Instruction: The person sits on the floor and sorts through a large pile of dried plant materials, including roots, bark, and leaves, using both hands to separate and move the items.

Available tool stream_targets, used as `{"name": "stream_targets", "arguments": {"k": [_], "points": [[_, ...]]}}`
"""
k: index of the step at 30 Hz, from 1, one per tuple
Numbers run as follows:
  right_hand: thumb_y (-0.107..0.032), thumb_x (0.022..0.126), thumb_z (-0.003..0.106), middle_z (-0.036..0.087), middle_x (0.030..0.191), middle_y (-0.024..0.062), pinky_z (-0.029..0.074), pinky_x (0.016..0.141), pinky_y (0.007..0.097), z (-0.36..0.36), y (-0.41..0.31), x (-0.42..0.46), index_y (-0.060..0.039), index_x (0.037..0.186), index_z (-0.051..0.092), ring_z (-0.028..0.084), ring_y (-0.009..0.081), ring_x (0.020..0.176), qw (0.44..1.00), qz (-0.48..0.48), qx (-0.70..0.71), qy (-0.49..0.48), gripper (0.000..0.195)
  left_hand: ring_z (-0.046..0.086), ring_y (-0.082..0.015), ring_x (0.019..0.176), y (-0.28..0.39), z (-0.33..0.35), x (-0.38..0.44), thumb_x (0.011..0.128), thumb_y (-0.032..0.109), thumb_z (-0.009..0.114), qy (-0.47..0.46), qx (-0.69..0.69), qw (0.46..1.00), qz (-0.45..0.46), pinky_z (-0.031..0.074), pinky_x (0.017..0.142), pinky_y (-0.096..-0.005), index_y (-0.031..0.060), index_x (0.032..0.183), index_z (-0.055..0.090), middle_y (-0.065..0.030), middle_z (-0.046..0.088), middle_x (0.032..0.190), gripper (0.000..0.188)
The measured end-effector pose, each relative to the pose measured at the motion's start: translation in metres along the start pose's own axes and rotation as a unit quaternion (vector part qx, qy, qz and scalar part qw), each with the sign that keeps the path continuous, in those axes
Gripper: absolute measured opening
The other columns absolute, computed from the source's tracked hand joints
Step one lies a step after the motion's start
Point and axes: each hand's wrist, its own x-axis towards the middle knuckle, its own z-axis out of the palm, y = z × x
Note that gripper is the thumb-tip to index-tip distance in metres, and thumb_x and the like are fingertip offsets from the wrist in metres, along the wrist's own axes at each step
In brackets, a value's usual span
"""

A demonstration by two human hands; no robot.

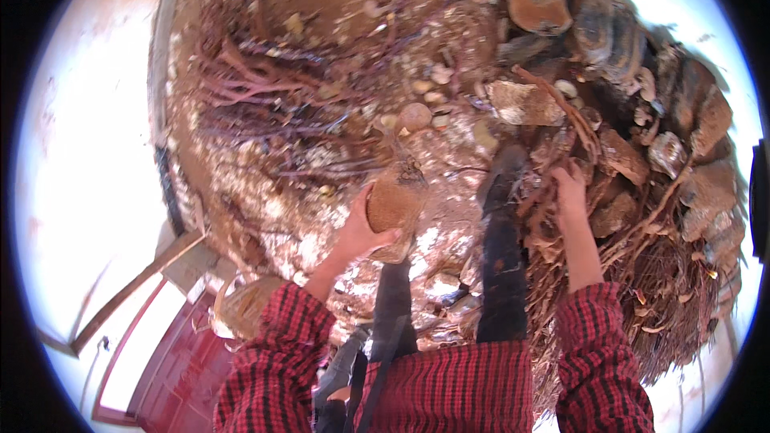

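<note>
My left hand [361, 231] grips a brown, rough block [394, 207], which looks like stone or a cut piece of wood; its material is hard to tell. The fingers go round its left side and the thumb lies across its lower part. To the right, my right hand [571, 183] is at a heap of brown roots or dry branches [544, 216], with fingers bent against them; whether it grips one is hidden by blur. A pale, rough block [526, 103] lies above my right hand. Both arms are in red-and-black checked sleeves.
Rocks or cut blocks [607, 30] are piled along the right. Thin branches [258, 81] lie at the upper left, beside several rounded stones [415, 117]. Fine twigs [668, 307] fill the lower right. A wooden post [138, 288] and a red door or panel [180, 367] stand lower left.
</note>
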Motion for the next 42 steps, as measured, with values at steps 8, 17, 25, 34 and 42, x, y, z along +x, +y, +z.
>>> {"name": "stream_targets", "arguments": {"k": [8, 17, 25, 34, 42], "points": [[-0.014, 0.079, 0.057, 0.056, 0.092, 0.0058, 0.042, 0.062, 0.0272, 0.002, 0.037, -0.042, -0.0017, 0.138, 0.034, 0.052, 0.0148, 0.071, 0.988, 0.061, -0.137, -0.039, 0.064, 0.051, -0.0301, 0.110, -0.143, -0.080, -0.250, 0.062, 0.034, 0.078, 0.238, 0.013, 0.924, -0.298, 0.041, 0.095, -0.0370, -0.0013, 0.129, 0.034, -0.0204, 0.049, 0.120, 0.088], [-0.011, 0.078, 0.054, 0.051, 0.067, 0.0060, 0.038, 0.044, 0.0262, 0.067, 0.057, -0.123, -0.0033, 0.138, 0.031, 0.045, 0.0138, 0.047, 0.965, 0.122, -0.220, -0.079, 0.065, 0.054, -0.0403, 0.105, -0.223, -0.234, -0.509, 0.070, 0.039, 0.069, 0.333, 0.274, 0.553, -0.713, 0.044, 0.091, -0.0425, -0.0058, 0.134, 0.020, -0.0272, 0.052, 0.117, 0.093], [-0.005, 0.077, 0.052, 0.053, 0.074, 0.0011, 0.039, 0.050, 0.0224, 0.083, 0.049, -0.183, -0.0040, 0.132, 0.040, 0.046, 0.0082, 0.056, 0.969, 0.068, -0.124, -0.204, 0.056, 0.058, -0.0181, 0.100, -0.205, -0.064, -0.193, 0.088, 0.027, 0.059, 0.065, -0.294, 0.914, -0.272, 0.045, 0.086, -0.0337, 0.0074, 0.120, 0.051, -0.0077, 0.062, 0.105, 0.038], [-0.007, 0.084, 0.049, 0.053, 0.089, 0.0074, 0.045, 0.068, 0.0252, 0.067, 0.006, -0.239, 0.0031, 0.138, 0.025, 0.051, 0.0137, 0.075, 0.936, 0.003, -0.222, -0.273, 0.060, 0.039, -0.0346, 0.122, 0.016, 0.090, 0.023, 0.079, 0.056, 0.059, 0.150, -0.719, 0.597, -0.322, 0.032, 0.099, -0.0532, 0.0101, 0.138, 0.026, -0.0181, 0.037, 0.136, 0.082], [-0.008, 0.088, 0.047, 0.053, 0.082, 0.0037, 0.043, 0.067, 0.0246, 0.035, -0.027, -0.232, -0.0017, 0.138, 0.031, 0.049, 0.0104, 0.073, 0.900, 0.195, -0.063, -0.385, 0.053, 0.060, -0.0220, 0.079, -0.008, 0.065, 0.073, 0.081, 0.031, 0.068, 0.273, -0.724, 0.606, -0.183, 0.054, 0.068, -0.0422, 0.0082, 0.098, 0.058, -0.0053, 0.061, 0.088, 0.030]]}}
